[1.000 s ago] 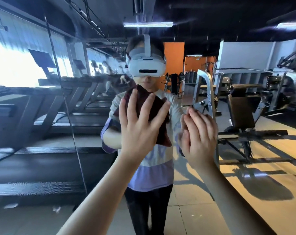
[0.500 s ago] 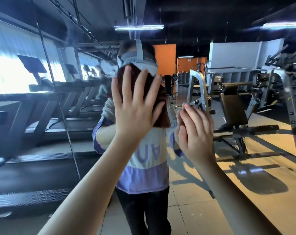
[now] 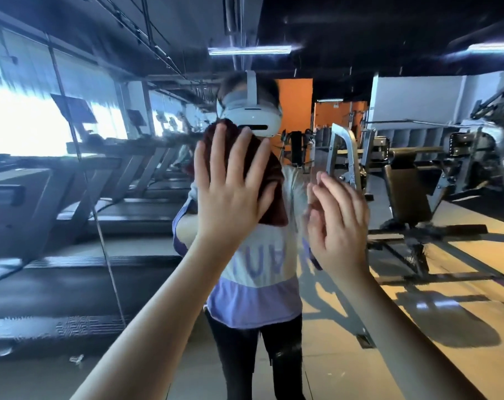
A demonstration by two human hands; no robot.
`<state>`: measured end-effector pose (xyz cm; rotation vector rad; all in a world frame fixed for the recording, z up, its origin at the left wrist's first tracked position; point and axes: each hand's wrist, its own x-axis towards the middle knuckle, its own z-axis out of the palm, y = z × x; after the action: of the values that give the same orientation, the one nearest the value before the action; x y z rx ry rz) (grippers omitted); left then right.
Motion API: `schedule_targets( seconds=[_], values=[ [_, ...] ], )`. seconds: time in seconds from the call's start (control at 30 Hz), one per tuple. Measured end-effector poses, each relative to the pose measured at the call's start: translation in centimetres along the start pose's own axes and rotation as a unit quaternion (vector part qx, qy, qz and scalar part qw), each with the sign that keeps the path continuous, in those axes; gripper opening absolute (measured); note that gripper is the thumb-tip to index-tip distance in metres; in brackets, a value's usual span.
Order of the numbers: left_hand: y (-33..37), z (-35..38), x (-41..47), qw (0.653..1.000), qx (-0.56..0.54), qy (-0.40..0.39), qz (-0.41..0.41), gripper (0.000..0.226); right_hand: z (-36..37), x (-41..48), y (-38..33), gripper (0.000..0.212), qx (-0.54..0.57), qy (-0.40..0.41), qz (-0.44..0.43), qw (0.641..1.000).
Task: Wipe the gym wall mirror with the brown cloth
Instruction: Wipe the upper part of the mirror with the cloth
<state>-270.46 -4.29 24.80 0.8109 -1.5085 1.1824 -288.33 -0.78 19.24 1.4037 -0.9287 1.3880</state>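
The wall mirror (image 3: 418,327) fills the whole view and reflects a person wearing a white headset. My left hand (image 3: 230,194) lies flat with fingers spread, pressing the brown cloth (image 3: 274,197) against the glass at about head height. Most of the cloth is hidden behind that hand; its lower right corner hangs out below the thumb. My right hand (image 3: 340,223) rests with straight fingers on the glass just right of the cloth, holding nothing.
A vertical seam (image 3: 80,157) between mirror panels runs down the left side. The glass reflects a row of treadmills (image 3: 72,203) on the left, a weight bench and rack (image 3: 409,180) on the right, and a tan floor.
My left hand has slid the cloth upward on the mirror, from chest height to the height of the reflected headset. My right hand has stayed about where it was on the glass.
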Motion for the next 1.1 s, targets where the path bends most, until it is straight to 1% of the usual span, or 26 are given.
schedule_targets(
  seconds=[0.1, 0.13, 0.27, 0.47, 0.53, 0.67, 0.8, 0.87, 1.0, 1.1],
  values=[
    [0.9, 0.1, 1.2, 0.998, 0.008, 0.014, -0.067, 0.048, -0.6, 0.3, 0.6, 0.036, 0.001, -0.018, -0.014, 1.0],
    [1.4, 0.0, 0.3, 0.998, 0.01, 0.01, -0.066, 0.049, -0.9, 0.2, 0.7, 0.035, 0.0, -0.022, -0.019, 1.0],
    [3.0, -0.2, -4.7, 0.999, 0.009, -0.039, 0.007, 0.051, -1.3, -0.3, 2.0, 0.034, -0.013, -0.022, -0.025, 0.999],
    [2.9, -0.4, -4.8, 0.999, 0.009, -0.037, 0.012, 0.051, -1.2, -0.7, 3.1, 0.034, -0.026, -0.034, -0.055, 0.998],
    [2.6, -0.3, -3.8, 0.999, 0.013, -0.029, 0.002, 0.051, -1.2, -0.7, 3.3, 0.034, -0.029, -0.038, -0.063, 0.997],
    [2.7, 0.2, -1.0, 0.999, 0.029, -0.006, -0.044, 0.05, -1.6, -0.6, 4.6, 0.033, -0.038, -0.048, -0.092, 0.994],
    [3.6, 0.2, -0.7, 0.997, 0.031, -0.001, -0.073, 0.049, -1.4, -0.7, 5.3, 0.035, -0.051, -0.042, -0.087, 0.994],
    [4.1, 0.3, -1.9, 0.998, 0.026, -0.012, -0.061, 0.051, -1.3, -0.9, 5.3, 0.034, -0.048, -0.039, -0.086, 0.994],
    [5.5, 0.1, -5.4, 0.999, 0.007, -0.042, 0.006, 0.052, -1.5, -0.8, 5.4, 0.035, -0.044, -0.047, -0.087, 0.994],
    [5.2, 0.2, -4.4, 0.999, 0.008, -0.033, -0.003, 0.052, -1.8, -0.7, 5.2, 0.036, -0.043, -0.053, -0.084, 0.994]
  ],
)
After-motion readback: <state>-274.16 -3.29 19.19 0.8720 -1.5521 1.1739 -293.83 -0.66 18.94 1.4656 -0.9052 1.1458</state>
